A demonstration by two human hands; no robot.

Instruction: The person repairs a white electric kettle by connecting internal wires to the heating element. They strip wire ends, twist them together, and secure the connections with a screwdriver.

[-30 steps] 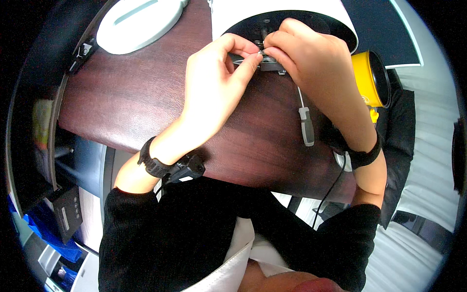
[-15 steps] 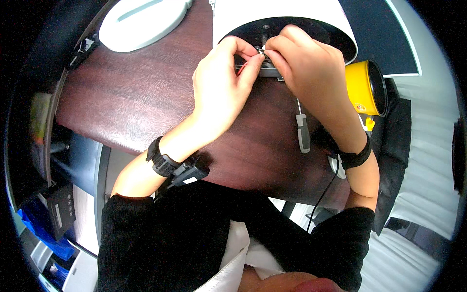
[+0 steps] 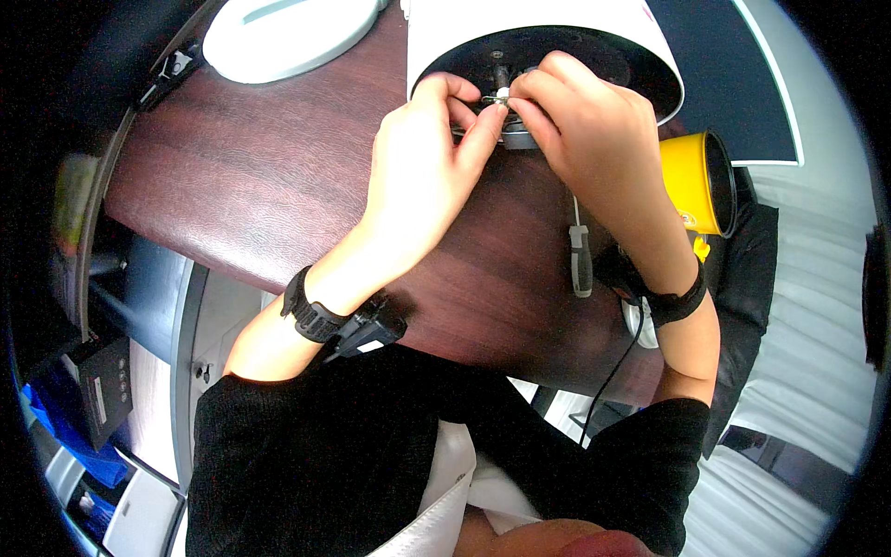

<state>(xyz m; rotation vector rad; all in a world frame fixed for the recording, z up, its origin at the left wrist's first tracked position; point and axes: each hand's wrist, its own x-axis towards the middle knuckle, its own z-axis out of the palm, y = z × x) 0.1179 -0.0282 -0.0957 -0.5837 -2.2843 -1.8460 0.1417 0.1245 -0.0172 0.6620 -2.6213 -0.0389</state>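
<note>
A white cylindrical housing (image 3: 538,17) lies on its side at the far edge of the view, with its dark open end facing me. At that opening, my left hand (image 3: 418,176) and my right hand (image 3: 603,130) meet fingertip to fingertip. Thumb and index finger of each pinch at a small thin metal piece (image 3: 495,99), too small to name surely. Just below the fingertips sits a grey block-like part (image 3: 520,140) at the rim. A screwdriver with a grey handle (image 3: 580,265) lies on the table beside my right forearm, its tip hidden.
The brown wood-grain table (image 3: 269,186) carries a pale oval lid-like piece (image 3: 288,51) at the far left. To the right stands a yellow cylindrical container (image 3: 685,181) with a dark opening. A black cable (image 3: 608,381) hangs near my right wrist.
My fingertips have shifted slightly, and more of the thin metal piece shows between them. Both hands stay at the housing's opening. The whole view has tilted a little.
</note>
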